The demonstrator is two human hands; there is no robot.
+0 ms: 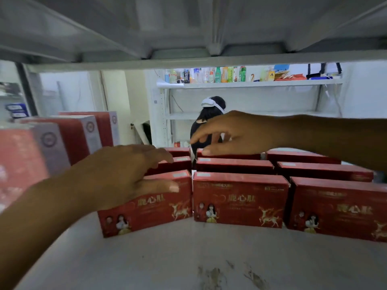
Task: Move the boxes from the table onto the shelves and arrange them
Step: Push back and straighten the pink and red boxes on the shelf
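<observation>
White shelf (146, 262): nine red boxes standing in three rows of three. Front row: left box (146, 208), left hand (125, 176) laid open across its top; middle box (240, 199). Back row: right hand (234, 132) open, fingertips touching back middle box (230, 156). Far background: person (207, 124), bottles (209, 75).

Left hand (127, 174) reaches forward from lower left, palm down, fingers spread, thumb extended sideways. Right hand (236, 132) comes from right (higher), fingers loosely curled, thumb below, gripping nothing.
</observation>
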